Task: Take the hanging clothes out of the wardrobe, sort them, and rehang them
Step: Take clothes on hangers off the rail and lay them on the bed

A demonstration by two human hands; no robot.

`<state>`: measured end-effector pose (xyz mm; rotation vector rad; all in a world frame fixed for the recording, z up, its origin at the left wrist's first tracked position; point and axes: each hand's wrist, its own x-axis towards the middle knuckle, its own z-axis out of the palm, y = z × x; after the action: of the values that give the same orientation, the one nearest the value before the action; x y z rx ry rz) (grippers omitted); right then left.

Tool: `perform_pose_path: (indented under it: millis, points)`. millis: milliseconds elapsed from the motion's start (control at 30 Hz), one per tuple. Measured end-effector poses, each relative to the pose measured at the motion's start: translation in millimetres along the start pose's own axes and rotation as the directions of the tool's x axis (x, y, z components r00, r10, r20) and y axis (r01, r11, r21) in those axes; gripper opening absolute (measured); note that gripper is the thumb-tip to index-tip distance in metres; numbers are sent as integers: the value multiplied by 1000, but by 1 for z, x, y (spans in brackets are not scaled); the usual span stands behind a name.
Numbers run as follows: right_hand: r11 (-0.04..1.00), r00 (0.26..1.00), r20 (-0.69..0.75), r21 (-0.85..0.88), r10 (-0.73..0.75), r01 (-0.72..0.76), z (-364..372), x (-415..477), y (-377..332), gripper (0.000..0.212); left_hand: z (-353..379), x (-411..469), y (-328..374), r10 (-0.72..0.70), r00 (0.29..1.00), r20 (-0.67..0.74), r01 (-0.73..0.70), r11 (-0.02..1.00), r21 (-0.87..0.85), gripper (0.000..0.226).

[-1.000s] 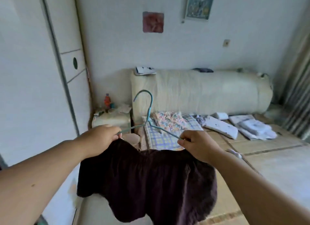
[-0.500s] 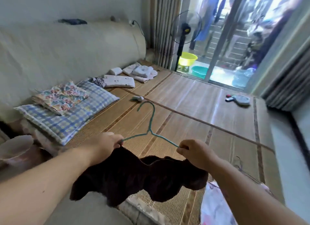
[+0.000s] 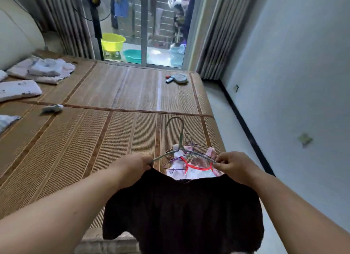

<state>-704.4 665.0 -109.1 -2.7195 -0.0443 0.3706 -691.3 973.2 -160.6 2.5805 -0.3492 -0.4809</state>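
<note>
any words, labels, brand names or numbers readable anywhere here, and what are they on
No text is readable in this view.
Greenish wall patch: blurred, no letters show.
Round object on the mat: too small for any label.
Pink garment under the hanger: pattern only, no words.
Dark garment: plain.

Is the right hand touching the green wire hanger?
Touching. Head view shows the right hand pinching one end of the green wire hanger, with no gap visible.
</note>
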Motion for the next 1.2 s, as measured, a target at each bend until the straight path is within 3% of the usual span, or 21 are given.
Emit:
perform_pose_path:
  millis: [267,500,833,1200]
  points:
    - [984,984,29,-38,174,-173,1,44,114,16,67,95,51,5,993,117,-7,1000,15,20]
    - [983,974,133,-7,185,-185,14,160,210,16,123,209,72,-148,975,168,145,989,31,31]
    - [967,969,108,101,221,-232,87,326,280,17,169,373,28,-304,943,134,292,951,103,28]
    - [952,929,205,-72,307,-298,224,431,340,28,280,452,-27,-470,881,55,462,879,119,34]
